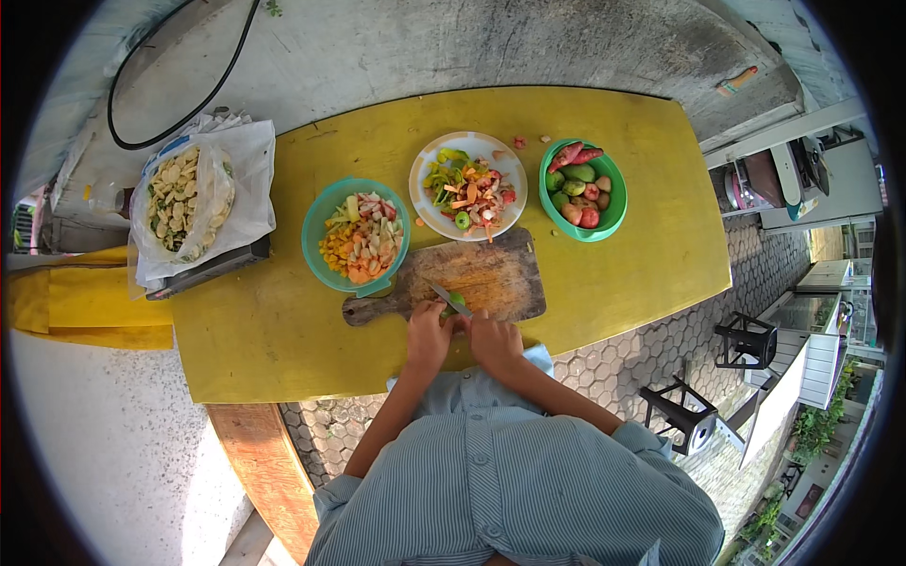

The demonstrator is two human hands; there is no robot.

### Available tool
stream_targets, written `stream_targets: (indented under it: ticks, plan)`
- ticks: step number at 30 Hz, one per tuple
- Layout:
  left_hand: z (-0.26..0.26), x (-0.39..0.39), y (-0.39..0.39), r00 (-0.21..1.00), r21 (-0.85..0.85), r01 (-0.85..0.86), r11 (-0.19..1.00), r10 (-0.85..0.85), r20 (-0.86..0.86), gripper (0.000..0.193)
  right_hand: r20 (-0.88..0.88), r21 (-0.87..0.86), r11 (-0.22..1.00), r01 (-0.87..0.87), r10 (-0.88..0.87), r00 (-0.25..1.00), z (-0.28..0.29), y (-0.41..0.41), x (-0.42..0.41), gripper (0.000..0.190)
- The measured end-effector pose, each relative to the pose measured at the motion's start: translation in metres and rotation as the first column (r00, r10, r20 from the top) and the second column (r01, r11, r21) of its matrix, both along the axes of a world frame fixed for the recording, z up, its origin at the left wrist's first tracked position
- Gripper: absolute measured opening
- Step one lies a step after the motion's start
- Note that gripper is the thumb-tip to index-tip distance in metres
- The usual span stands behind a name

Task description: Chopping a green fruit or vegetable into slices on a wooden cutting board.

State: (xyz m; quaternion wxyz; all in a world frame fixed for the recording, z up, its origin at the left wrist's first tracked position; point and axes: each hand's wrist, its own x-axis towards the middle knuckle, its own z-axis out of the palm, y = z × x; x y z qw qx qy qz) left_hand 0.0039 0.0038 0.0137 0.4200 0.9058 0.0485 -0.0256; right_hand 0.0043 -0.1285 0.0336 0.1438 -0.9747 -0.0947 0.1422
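My left hand (429, 335) grips a small green fruit (456, 303) over the near edge of a worn wooden cutting board (488, 272). In my right hand (495, 339) is a knife (446, 293), its blade pointing up and left against the fruit. Beyond the board's handle sits a translucent teal bowl (309, 244) of cut fruit pieces in orange, yellow and pale tones. A white plate (422, 209) with a tan-patterned rim carries peels and scraps. To its right, a green bowl (617, 216) holds whole fruits and reddish tubers.
Everything stands on a yellow table (623, 283) against a concrete wall (425, 42). At the left, a plastic bag of pale chips (177, 198) lies on white sheeting (255, 163). An orange-brown wooden bench (262, 474) runs below the table. Black stools (683, 417) stand on the paving at right.
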Motion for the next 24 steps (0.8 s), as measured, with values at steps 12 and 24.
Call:
stream_targets:
  ticks: [12, 24]
  plan:
    - [-0.002, 0.001, -0.002, 0.999, -0.022, -0.033, 0.999, 0.032, -0.028, 0.027, -0.193, 0.065, 0.996, 0.065, -0.051, 0.98, 0.011, -0.017, 0.004, 0.042]
    - [-0.004, 0.003, -0.001, 1.0, 0.028, 0.015, 1.0, -0.016, 0.02, 0.027, -0.303, 0.332, 0.926, 0.18, -0.076, 0.95, 0.005, -0.033, 0.012, 0.04]
